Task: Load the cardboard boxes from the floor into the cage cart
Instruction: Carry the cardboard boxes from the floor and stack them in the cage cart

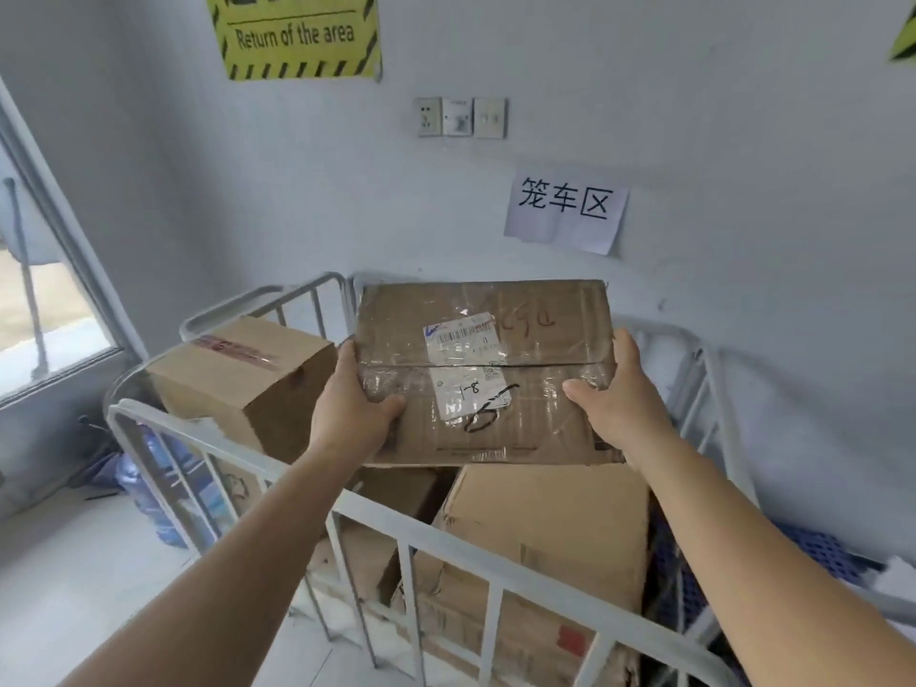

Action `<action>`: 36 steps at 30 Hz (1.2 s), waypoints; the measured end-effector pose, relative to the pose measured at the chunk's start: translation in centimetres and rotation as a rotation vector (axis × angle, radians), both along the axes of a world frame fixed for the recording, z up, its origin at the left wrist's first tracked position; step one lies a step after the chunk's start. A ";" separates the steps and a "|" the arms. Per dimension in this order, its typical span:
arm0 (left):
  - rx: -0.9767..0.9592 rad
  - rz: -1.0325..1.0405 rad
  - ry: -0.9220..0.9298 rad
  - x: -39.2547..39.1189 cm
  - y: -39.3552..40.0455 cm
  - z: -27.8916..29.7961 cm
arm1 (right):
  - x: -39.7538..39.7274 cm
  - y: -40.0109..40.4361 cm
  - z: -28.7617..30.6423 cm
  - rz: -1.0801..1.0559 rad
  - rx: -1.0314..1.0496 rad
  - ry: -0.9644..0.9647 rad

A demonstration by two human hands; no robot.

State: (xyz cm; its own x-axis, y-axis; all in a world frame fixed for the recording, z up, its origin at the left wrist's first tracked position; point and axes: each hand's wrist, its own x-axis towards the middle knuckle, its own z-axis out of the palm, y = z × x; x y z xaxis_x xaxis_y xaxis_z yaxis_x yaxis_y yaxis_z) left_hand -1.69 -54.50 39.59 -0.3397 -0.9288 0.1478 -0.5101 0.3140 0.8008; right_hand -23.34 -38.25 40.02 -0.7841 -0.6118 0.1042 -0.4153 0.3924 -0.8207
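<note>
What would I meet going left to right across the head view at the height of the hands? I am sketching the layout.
Window → brown cardboard box with red tape → left hand → flat taped cardboard box with white label → right hand → white metal cage cart rail.

Cardboard box (pixel 483 374) w/ glossy tape; white-painted metal cage cart (pixel 277 476).

A pale wall (pixel 694 116) is seen behind. On it, a socket plate (pixel 462 117) is mounted; a yellow sign (pixel 297 34) is hung up-left of it, a paper notice (pixel 565 213) down-right. A window (pixel 34 300) is set far left.
</note>
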 end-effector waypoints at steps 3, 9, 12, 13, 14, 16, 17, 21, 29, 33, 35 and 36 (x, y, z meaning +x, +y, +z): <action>0.029 -0.080 -0.076 -3.6 -1.0 -2.0 | -2.2 0.3 -2.0 -0.094 0.065 -0.039; 0.104 -0.225 -0.253 -9.7 -2.7 -6.7 | -5.9 0.3 -6.6 -0.217 0.197 -0.145; 0.154 -0.272 -0.322 -11.8 -2.5 -9.0 | -7.7 0.8 -8.5 -0.239 0.264 -0.177; 0.168 -0.281 -0.336 -12.4 -2.3 -9.6 | -8.3 0.9 -9.0 -0.235 0.282 -0.184; 0.181 -0.287 -0.350 -13.2 -2.2 -10.3 | -9.1 1.0 -9.5 -0.236 0.298 -0.190; 0.205 -0.282 -0.369 -14.7 -2.0 -11.3 | -10.9 0.9 -10.4 -0.224 0.333 -0.189; 0.219 -0.278 -0.374 -15.5 -1.8 -11.7 | -11.9 0.9 -10.9 -0.210 0.350 -0.190; 0.306 -0.225 -0.411 -18.1 -0.9 -13.0 | -16.1 0.4 -12.1 -0.122 0.410 -0.194; 0.393 -0.129 -0.570 -21.0 1.5 -15.6 | -23.2 -2.0 -13.7 0.129 0.604 -0.133; 0.379 -0.124 -0.636 -21.7 1.9 -16.0 | -24.3 -3.0 -15.1 0.213 0.761 -0.054; 0.392 -0.114 -0.639 -22.1 1.7 -16.2 | -24.0 -3.3 -15.7 0.227 0.862 0.019; 0.388 -0.119 -0.637 -22.3 1.5 -16.3 | -23.6 -3.4 -15.8 0.241 0.909 0.048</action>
